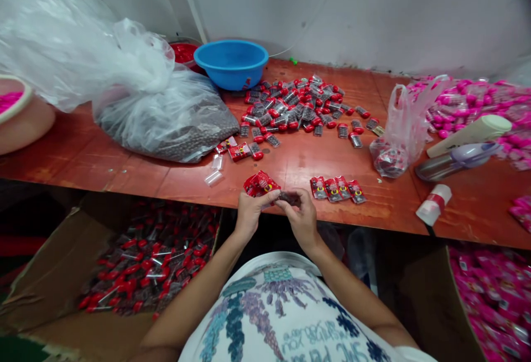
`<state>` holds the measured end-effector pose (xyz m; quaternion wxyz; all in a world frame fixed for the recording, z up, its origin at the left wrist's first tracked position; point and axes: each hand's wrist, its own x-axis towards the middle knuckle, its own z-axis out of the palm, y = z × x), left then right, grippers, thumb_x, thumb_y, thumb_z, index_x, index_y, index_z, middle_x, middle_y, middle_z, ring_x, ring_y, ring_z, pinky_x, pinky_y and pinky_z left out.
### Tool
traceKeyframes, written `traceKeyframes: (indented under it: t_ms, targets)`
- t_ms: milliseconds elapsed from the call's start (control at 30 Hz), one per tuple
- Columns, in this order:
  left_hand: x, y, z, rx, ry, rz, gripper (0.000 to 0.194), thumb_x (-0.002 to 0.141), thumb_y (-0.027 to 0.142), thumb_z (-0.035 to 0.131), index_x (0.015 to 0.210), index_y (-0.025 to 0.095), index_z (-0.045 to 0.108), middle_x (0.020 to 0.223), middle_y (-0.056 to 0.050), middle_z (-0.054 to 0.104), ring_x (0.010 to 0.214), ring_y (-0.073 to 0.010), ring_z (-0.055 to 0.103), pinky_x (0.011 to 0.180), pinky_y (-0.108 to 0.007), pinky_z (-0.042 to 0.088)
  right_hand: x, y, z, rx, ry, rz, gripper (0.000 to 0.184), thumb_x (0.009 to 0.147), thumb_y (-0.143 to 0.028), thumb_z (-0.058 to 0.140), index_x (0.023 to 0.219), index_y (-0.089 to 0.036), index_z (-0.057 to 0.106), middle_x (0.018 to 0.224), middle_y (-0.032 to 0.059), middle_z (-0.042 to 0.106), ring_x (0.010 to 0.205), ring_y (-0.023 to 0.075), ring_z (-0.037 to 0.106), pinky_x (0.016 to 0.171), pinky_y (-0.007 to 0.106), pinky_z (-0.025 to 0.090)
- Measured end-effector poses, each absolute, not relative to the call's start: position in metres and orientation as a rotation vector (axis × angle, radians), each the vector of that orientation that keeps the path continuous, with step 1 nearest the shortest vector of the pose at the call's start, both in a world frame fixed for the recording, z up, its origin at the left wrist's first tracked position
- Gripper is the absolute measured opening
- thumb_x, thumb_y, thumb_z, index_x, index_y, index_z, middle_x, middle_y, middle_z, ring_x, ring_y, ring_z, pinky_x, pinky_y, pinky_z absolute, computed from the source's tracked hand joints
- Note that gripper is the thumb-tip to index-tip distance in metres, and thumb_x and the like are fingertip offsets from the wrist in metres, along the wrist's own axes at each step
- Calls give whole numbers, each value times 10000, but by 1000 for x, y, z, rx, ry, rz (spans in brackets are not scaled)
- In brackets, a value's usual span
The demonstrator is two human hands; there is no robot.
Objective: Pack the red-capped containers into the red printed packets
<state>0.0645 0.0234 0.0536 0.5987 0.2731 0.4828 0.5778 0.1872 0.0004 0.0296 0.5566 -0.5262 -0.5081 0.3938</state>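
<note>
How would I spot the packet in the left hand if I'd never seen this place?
Find the long reddish table and go to its near edge, just beyond the white shirt. There, the left hand holds a shiny red packet. Unlike the four packets lying in a row to its right, it is held, not laid down.

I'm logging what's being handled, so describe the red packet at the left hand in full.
The red packet is glossy and crumpled, looks like thin plastic, and bears black and yellow print. The left hand grips its near end by the front edge of the table; whether it is open or touches the table cannot be told.
</note>
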Motion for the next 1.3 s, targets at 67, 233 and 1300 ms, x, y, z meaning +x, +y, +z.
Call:
traceKeyframes:
  t_ms: [67, 233, 1300]
  targets:
    - [65, 23, 56, 671, 1122, 1326, 238, 542, 192, 820, 721, 126, 677, 679, -3, 674, 613, -142, 618, 634, -270, 525, 187, 2, 30, -1231, -1151, 992, 246, 744, -283, 702, 950, -225, 582, 885, 3, 645, 802, 155, 628, 744, 298, 515]
    - [63, 26, 60, 646, 1056, 1218, 261, 527, 147, 821, 753, 135, 692, 705, -7, 693, 633, -149, 636, 660, -275, 533, 190, 10, 29, -1140, -970, 1258, 376, 697, -273, 725, 1044, -232, 584, 916, 10, 650, 857, 175, 629, 782, 324, 536]
    - [55, 29, 30, 259, 1035, 1100, 407, 604, 70, 760, 991, 126, 647, 918, -116, 726, 751, -211, 696, 672, -336, 568, 261, 15, -1, -1593, -1418, 585, 403, 782, -354, 640, 1172, -254, 629, 1138, 85, 568, 1024, 243, 549, 863, 391, 458]
